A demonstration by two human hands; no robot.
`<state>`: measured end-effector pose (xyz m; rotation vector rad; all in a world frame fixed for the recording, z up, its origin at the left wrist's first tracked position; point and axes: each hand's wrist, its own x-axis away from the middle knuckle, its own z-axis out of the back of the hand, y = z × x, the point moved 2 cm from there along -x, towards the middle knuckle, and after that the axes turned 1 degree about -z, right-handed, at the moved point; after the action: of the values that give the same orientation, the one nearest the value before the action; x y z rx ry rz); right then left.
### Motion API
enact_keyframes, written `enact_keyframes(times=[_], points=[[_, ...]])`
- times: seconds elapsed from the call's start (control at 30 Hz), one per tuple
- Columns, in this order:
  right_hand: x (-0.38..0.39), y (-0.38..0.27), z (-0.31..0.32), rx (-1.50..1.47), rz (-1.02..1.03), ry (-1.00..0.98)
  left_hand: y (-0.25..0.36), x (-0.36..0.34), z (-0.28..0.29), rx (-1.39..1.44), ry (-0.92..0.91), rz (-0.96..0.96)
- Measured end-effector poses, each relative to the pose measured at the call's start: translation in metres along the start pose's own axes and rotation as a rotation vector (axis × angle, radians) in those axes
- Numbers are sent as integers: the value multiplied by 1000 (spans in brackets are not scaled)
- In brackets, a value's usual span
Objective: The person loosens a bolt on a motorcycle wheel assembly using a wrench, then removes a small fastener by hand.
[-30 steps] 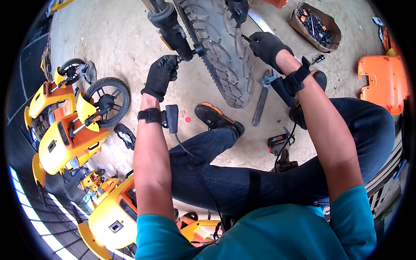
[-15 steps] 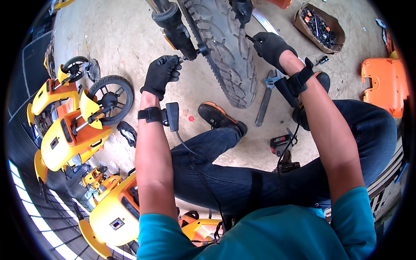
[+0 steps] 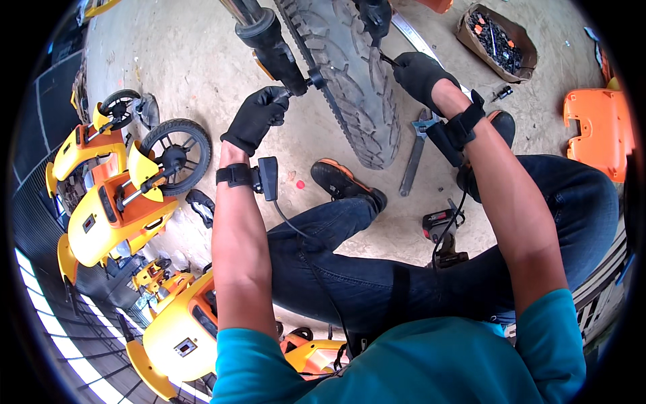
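Note:
A knobby black tyre [image 3: 350,81] of a front wheel stands upright ahead of me between two black fork legs. My left hand [image 3: 256,118], in a black glove, pinches the axle end [image 3: 311,79] at the bottom of the left fork leg [image 3: 269,40]. On the tyre's right side my right hand [image 3: 420,74], also gloved, grips a thin tool [image 3: 387,59] pointed at the right fork leg [image 3: 373,13]. Both wrists carry black strapped devices.
A long adjustable wrench [image 3: 414,151] lies on the concrete by my right shoe. A cordless drill [image 3: 441,232] rests near my knee. A cardboard box of small parts [image 3: 498,37] sits far right, an orange panel [image 3: 599,131] at the right, yellow ride-on toy cars [image 3: 114,195] at the left.
My left hand has slid up slightly along the axle end; my right hand has shifted a little on the far side of the tyre. The wheel stays put.

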<state>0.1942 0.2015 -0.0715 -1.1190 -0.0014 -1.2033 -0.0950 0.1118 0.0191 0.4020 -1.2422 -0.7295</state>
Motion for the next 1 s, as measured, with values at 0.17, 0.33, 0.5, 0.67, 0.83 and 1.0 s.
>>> enact_keyframes(times=[0.17,0.33,0.5,0.67,0.83,1.0], points=[[-3,-5,-1,70,-17,-62,1,-12,-4,-899,119,-81],[-5,-2,-2,82,-15,-41,7,-21,-16,-1178,284,-85],[-1,-3,-3,68,-5,-35,7,-20,-22,-1267,401,-44],[-2,-5,-7,100,-14,-8,2,-15,-27,-1257,466,-32],[-7,-2,-13,142,-16,4,-3,-15,-29,-1308,564,-171],[-12,-19,14,210,97,-15,-4,-14,-30,-1313,571,-171]])
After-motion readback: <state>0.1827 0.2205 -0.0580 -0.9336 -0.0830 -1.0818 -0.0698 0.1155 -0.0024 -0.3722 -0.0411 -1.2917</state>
